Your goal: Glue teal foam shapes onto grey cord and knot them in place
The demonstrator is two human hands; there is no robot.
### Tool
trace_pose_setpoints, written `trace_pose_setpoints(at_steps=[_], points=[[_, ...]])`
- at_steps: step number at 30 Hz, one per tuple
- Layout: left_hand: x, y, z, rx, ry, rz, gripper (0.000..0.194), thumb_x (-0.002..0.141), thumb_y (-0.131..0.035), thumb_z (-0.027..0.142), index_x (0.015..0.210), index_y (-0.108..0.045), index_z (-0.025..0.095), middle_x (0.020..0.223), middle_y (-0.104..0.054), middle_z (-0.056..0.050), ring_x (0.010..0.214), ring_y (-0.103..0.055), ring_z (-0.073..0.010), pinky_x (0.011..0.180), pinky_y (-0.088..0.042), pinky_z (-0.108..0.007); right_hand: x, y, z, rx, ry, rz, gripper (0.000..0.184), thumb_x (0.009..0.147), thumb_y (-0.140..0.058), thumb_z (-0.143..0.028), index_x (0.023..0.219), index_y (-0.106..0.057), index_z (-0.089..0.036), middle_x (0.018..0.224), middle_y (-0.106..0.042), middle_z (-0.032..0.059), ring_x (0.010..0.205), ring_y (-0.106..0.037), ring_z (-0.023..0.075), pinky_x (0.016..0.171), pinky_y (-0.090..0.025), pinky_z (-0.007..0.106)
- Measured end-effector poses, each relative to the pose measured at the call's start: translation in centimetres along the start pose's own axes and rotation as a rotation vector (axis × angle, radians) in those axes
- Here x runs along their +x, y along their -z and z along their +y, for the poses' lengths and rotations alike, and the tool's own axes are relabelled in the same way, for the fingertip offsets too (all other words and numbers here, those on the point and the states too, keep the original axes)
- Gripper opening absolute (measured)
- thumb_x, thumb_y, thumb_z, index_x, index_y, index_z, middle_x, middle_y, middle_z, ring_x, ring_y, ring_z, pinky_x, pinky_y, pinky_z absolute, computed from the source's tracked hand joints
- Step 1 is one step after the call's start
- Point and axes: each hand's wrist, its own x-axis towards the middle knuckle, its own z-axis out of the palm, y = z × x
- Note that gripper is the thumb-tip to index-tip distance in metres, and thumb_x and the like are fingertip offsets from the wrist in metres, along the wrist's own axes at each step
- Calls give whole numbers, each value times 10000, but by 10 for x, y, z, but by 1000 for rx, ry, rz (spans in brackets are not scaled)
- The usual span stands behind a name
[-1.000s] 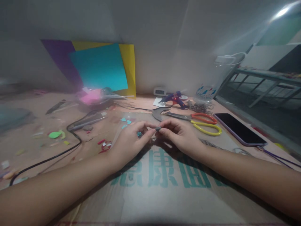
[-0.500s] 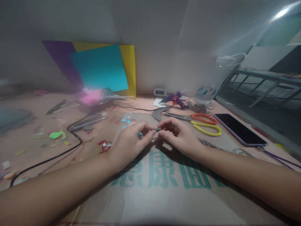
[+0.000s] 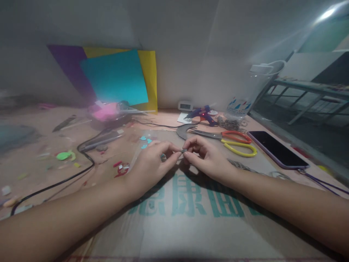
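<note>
A small dark grey piece (image 3: pixel 183 150) is pinched between the fingertips of both hands above the printed cardboard (image 3: pixel 174 233); its kind is too small to tell. My left hand (image 3: pixel 154 160) grips it from one side with thumb and forefinger. From the other side my right hand (image 3: pixel 204 156) holds it the same way, fingers curled. Small light-blue cut-outs (image 3: pixel 144 139) lie just beyond my left hand, and a bit of blue shows behind its thumb. Scissors (image 3: pixel 237 142) with one orange and one yellow handle lie beyond my right hand. A grey curved piece (image 3: pixel 183 131) is beside their blades.
A glue gun (image 3: pixel 203 114) with a red light stands at the back, near a small white digital display (image 3: pixel 185 106). To the right are a phone (image 3: pixel 278 149) and a clear plastic cup (image 3: pixel 240 98). A black cable (image 3: pixel 62 180) crosses the scrap-strewn left side. Coloured sheets (image 3: pixel 117 80) lean on the wall.
The fingertips have shifted slightly around the small grey piece, which now shows a little less. Both hands stay in nearly the same place.
</note>
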Motion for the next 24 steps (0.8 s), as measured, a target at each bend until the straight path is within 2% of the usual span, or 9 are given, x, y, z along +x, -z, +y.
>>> trace_pose_setpoints(at_steps=[14,24], points=[[-1,0,-1,5,-15,-2,126,913,-604,272,847,-695,216,778,-715,-1,761,-604,-178,751,-422,-323,-1,0,0,33,-32,-18,130,894,-593,-288,924,-495,-208,732,-574,-35,627,-618,107,583,-461,246],[1,3,4,-26,9,-7,126,916,-592,267,852,-688,215,767,-720,13,759,-620,-171,767,-433,-322,-1,1,-1,58,-51,-97,292,858,-621,-261,1099,-462,-214,746,-553,-37,706,-614,134,603,-477,253]])
